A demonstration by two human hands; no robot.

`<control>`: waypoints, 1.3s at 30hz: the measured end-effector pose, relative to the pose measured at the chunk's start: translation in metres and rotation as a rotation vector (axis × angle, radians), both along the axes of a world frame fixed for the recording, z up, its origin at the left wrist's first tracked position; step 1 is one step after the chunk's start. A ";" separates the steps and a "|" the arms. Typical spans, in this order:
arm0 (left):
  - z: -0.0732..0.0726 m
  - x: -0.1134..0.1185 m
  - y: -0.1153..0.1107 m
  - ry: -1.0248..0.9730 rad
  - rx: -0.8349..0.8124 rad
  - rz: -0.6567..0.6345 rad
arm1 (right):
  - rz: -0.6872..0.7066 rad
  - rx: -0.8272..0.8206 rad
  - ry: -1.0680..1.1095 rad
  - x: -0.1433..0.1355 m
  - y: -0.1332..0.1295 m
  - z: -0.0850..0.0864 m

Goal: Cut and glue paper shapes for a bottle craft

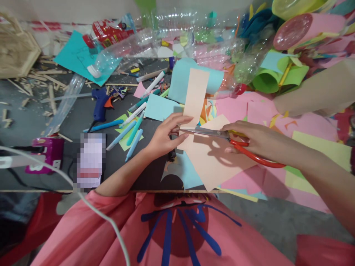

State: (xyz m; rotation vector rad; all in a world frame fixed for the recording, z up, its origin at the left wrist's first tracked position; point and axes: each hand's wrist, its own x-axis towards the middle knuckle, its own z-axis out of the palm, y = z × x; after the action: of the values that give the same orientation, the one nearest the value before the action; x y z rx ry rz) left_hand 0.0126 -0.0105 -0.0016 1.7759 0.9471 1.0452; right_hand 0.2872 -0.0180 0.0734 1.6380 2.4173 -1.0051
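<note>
My right hand [251, 135] grips a pair of scissors [206, 131] with red handles, and the blades point left across a peach paper strip [196, 90]. The strip stands out away from me, and my left hand [168, 135] holds its near end between thumb and fingers, close to the scissor tips. Whether the blades are parted is hard to make out. Beneath both hands lies a larger peach sheet [210, 166], partly in shadow. Just beyond my left hand is a light blue paper piece [162, 107].
Several markers [135, 133] and a blue glue gun [100, 105] lie to the left, near a phone [90, 160]. Clear plastic bottles [124, 48] line the back. Pink paper [235, 107] covers the right side. A white cable [91, 210] crosses the lower left.
</note>
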 end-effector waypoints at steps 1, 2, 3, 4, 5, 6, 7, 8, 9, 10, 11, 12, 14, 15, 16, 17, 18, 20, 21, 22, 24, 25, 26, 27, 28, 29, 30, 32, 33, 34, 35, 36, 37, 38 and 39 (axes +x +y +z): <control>0.000 0.000 0.000 -0.001 0.005 0.000 | -0.001 -0.005 0.000 0.000 0.000 0.000; 0.000 0.000 0.000 -0.003 0.009 0.000 | 0.001 -0.011 0.002 0.000 0.000 0.000; 0.000 0.000 0.000 -0.005 0.013 -0.001 | 0.003 -0.016 0.005 0.001 0.000 0.000; 0.000 0.000 0.000 -0.005 0.014 0.000 | 0.007 -0.020 0.008 0.001 0.001 0.001; 0.000 0.000 0.000 -0.004 0.012 0.000 | 0.010 -0.023 0.010 0.001 0.001 0.001; 0.000 0.000 0.000 -0.002 0.007 0.000 | 0.014 -0.026 0.011 0.001 0.001 0.002; 0.000 0.000 0.000 0.002 0.000 0.000 | 0.016 -0.029 0.011 0.000 0.002 0.002; 0.000 0.000 0.000 0.006 -0.009 -0.001 | 0.018 -0.033 0.011 0.000 0.002 0.003; 0.000 0.000 0.000 0.007 -0.015 -0.001 | 0.020 -0.038 0.011 -0.001 0.003 0.003; 0.000 0.000 0.001 0.005 -0.017 -0.003 | 0.020 -0.040 0.014 -0.001 0.003 0.004; 0.000 0.000 0.001 0.001 -0.016 -0.006 | 0.018 -0.038 0.017 -0.001 0.003 0.004; 0.000 0.000 0.001 -0.005 -0.011 -0.008 | 0.018 -0.033 0.021 -0.002 0.003 0.004; 0.000 0.000 0.001 -0.019 0.012 -0.013 | 0.019 -0.017 0.029 -0.002 0.003 0.004; -0.001 0.000 0.002 -0.023 0.024 -0.015 | 0.020 -0.008 0.033 -0.002 0.003 0.003; -0.002 0.000 0.002 -0.023 0.035 -0.016 | 0.021 -0.002 0.037 -0.001 0.003 0.002; -0.002 0.000 0.002 -0.023 0.045 -0.017 | 0.023 0.003 0.045 0.000 0.002 0.002; -0.003 0.000 0.003 -0.022 0.054 -0.017 | 0.026 0.010 0.055 0.001 0.002 0.001; -0.004 0.000 0.003 -0.012 0.057 -0.019 | 0.034 0.030 0.078 0.003 0.002 -0.001; -0.005 0.000 0.003 -0.007 0.056 -0.020 | 0.039 0.046 0.088 0.004 0.002 -0.002; -0.005 0.000 0.003 0.000 0.054 -0.020 | 0.045 0.060 0.092 0.005 0.002 -0.003; -0.005 0.000 0.003 0.007 0.057 -0.019 | 0.059 0.083 0.089 0.006 0.002 -0.003; -0.005 0.000 0.003 0.006 0.061 -0.020 | 0.064 0.092 0.085 0.007 0.002 -0.003; -0.004 0.000 0.002 0.003 0.064 -0.022 | 0.067 0.099 0.080 0.007 0.002 -0.002; -0.003 0.000 0.002 0.000 0.065 -0.025 | 0.070 0.104 0.074 0.007 0.002 -0.002; -0.003 0.000 0.002 0.000 0.063 -0.030 | 0.074 0.105 0.067 0.007 0.003 -0.001; -0.002 0.000 0.002 0.003 0.059 -0.034 | 0.078 0.102 0.057 0.007 0.003 -0.001; -0.002 0.000 0.002 0.009 0.052 -0.036 | 0.083 0.096 0.042 0.007 0.003 0.000; -0.002 0.000 0.002 0.016 0.041 -0.036 | 0.084 0.092 -0.005 0.007 0.001 0.000; -0.003 -0.001 0.002 0.010 0.030 -0.038 | 0.078 0.097 -0.033 0.008 -0.001 -0.001; -0.004 -0.001 0.003 -0.003 0.019 -0.038 | 0.065 0.106 -0.059 0.009 -0.002 -0.002; -0.004 -0.001 0.003 -0.020 0.009 -0.035 | 0.047 0.117 -0.075 0.010 -0.005 -0.003; -0.005 -0.001 0.004 -0.034 0.001 -0.027 | 0.026 0.126 -0.084 0.012 -0.007 -0.004; -0.005 -0.002 0.005 -0.041 -0.004 -0.013 | 0.002 0.134 -0.089 0.014 -0.009 -0.006; -0.006 -0.002 0.006 -0.042 -0.006 0.004 | -0.024 0.143 -0.095 0.017 -0.011 -0.008; -0.006 -0.002 0.007 -0.042 -0.002 0.020 | -0.051 0.154 -0.108 0.020 -0.013 -0.011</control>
State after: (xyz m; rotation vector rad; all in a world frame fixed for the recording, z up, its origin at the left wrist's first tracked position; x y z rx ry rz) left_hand 0.0105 -0.0039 -0.0074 1.7394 0.9411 1.0895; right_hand 0.3071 -0.0308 0.0624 1.7595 2.4479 -0.7307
